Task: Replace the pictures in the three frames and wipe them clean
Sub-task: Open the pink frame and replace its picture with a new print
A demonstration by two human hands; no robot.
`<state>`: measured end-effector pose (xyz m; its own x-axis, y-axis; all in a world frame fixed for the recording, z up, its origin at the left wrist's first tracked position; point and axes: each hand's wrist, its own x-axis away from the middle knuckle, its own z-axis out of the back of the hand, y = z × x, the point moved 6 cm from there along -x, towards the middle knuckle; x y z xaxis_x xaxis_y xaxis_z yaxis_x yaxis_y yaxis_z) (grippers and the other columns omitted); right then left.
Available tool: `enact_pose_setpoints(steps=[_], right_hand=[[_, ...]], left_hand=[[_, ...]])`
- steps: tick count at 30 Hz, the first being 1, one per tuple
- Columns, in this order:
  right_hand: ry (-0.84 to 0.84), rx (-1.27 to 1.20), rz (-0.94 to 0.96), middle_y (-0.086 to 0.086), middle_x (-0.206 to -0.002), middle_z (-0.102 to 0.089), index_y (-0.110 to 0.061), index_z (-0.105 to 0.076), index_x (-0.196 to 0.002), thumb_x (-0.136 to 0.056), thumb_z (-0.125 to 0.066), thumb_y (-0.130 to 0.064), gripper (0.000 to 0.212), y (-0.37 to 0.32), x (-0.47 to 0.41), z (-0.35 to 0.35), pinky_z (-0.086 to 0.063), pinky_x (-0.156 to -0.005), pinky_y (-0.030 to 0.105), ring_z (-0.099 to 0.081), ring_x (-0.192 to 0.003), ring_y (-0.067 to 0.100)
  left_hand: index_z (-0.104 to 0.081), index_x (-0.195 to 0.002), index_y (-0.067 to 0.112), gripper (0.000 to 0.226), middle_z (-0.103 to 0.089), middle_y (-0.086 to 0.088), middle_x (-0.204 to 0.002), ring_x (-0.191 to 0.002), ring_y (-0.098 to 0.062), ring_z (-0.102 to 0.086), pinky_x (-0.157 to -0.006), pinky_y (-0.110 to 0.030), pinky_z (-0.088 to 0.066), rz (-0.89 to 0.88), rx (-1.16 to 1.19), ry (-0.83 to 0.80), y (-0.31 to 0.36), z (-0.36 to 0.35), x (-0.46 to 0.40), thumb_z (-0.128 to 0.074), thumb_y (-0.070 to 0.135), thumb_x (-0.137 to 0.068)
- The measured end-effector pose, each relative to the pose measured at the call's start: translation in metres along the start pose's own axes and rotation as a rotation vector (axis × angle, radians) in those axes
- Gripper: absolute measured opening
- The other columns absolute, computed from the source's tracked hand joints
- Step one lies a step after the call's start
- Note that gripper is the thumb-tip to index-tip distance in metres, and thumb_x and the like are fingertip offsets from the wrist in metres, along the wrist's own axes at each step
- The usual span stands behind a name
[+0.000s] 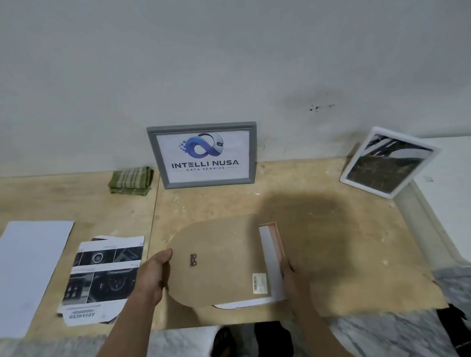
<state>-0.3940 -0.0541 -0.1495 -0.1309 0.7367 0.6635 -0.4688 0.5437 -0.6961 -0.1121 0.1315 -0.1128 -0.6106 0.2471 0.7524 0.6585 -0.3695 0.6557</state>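
Observation:
A brown backing board (220,261) with a small black hanger and a barcode sticker lies over a face-down frame whose pinkish edge (277,239) shows on the right, with white paper peeking out beneath. My left hand (154,272) grips the board's left edge. My right hand (292,278) holds the right side at the frame's edge. A grey frame (203,154) with a logo print leans on the wall. A white frame (389,163) with a dark picture leans at the right. A folded green cloth (131,179) lies by the wall.
A printed sheet of car photos (103,277) and a blank white sheet (22,274) lie at the left on the plywood surface (334,236). Marble floor (383,341) borders the front; a white ledge (450,187) rises at the right.

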Motion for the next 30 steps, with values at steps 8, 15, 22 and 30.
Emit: enact_pose_setpoints(steps=[8,15,22,30], right_hand=[[0.086,0.082,0.122,0.015,-0.073,-0.067,-0.006,-0.068,-0.08,-0.097,-0.049,-0.023,0.031,-0.018,0.023,0.021,-0.052,-0.064,0.037,-0.066,-0.069,0.029],[0.139,0.013,0.143,0.004,-0.09,-0.072,-0.021,-0.071,-0.09,-0.097,-0.055,-0.033,0.021,-0.045,0.034,0.125,-0.053,-0.065,0.028,-0.066,-0.075,0.013],[0.429,0.273,0.097,0.012,-0.098,-0.073,-0.01,-0.067,-0.118,-0.097,-0.05,-0.023,0.031,-0.022,-0.018,0.237,-0.056,-0.071,0.039,-0.066,-0.078,0.03],[0.497,0.386,0.047,0.011,-0.119,-0.067,-0.013,-0.066,-0.121,-0.093,-0.054,-0.016,0.031,0.005,-0.067,0.259,-0.049,-0.083,0.031,-0.063,-0.106,0.031]], left_hand=[[-0.067,-0.106,0.006,0.015,-0.068,-0.01,-0.091,-0.076,-0.021,-0.059,-0.061,-0.031,-0.042,-0.028,0.027,-0.037,-0.002,-0.029,0.013,-0.056,0.01,-0.096],[-0.068,-0.078,0.014,0.014,-0.058,-0.006,-0.065,-0.054,-0.019,-0.051,-0.052,-0.023,-0.041,-0.039,-0.128,-0.253,-0.018,-0.148,0.051,-0.06,0.008,-0.088],[-0.078,-0.085,0.009,0.035,-0.065,-0.006,-0.07,-0.053,-0.019,-0.049,-0.049,-0.022,-0.044,-0.142,-0.66,-0.441,-0.054,-0.262,0.062,-0.047,-0.008,-0.081],[-0.071,-0.074,0.014,0.008,-0.074,-0.017,-0.076,-0.072,-0.033,-0.072,-0.072,-0.043,-0.062,-0.214,-0.953,-0.284,-0.078,-0.302,0.047,-0.063,0.016,-0.074]])
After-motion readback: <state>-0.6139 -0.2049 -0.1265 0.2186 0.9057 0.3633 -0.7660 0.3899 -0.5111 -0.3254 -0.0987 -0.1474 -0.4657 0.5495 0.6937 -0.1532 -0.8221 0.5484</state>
